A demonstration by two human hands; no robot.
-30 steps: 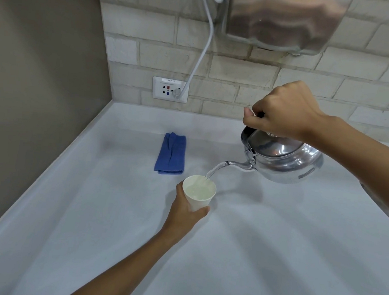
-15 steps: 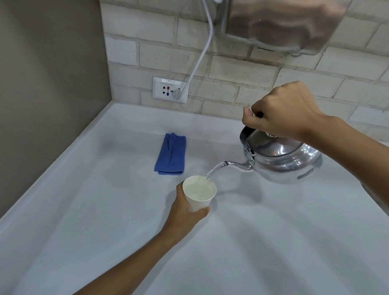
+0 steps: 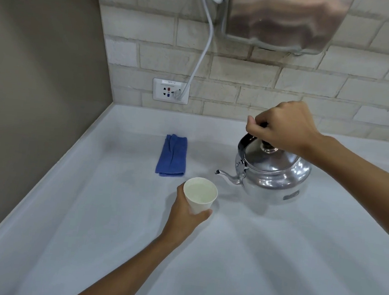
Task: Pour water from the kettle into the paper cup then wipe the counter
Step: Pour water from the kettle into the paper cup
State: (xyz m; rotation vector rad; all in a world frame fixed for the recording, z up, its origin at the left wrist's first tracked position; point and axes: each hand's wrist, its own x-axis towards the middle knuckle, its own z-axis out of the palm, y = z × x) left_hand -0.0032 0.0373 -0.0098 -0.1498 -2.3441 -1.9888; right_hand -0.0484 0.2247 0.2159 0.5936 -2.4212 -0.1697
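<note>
Gripping the black curved handle, your right hand (image 3: 283, 127) has its fingers clenched over the top of the round, polished steel kettle (image 3: 274, 174), which sits level on or just above the matte pale-grey counter (image 3: 272, 262); you cannot tell whether its base touches. Its domed lid is on, topped by a small knob, and its thin curved spout (image 3: 227, 175) points left toward the cup without reaching it. Your left hand (image 3: 188, 214) wraps the white tapered paper cup (image 3: 199, 195) from below and behind, fingers curled around its smooth wall, thumb tip showing at the right side. Water fills the cup close to the rim. Behind the cup and well apart from the kettle, the folded blue terry cloth (image 3: 172, 156) lies flat on the counter, its nap soft and ribbed. On the rough cream brick wall (image 3: 313, 87), a white socket plate (image 3: 170, 90) takes a grey cord (image 3: 201, 57) that rises beside a brushed-metal wall unit (image 3: 286, 18).
</note>
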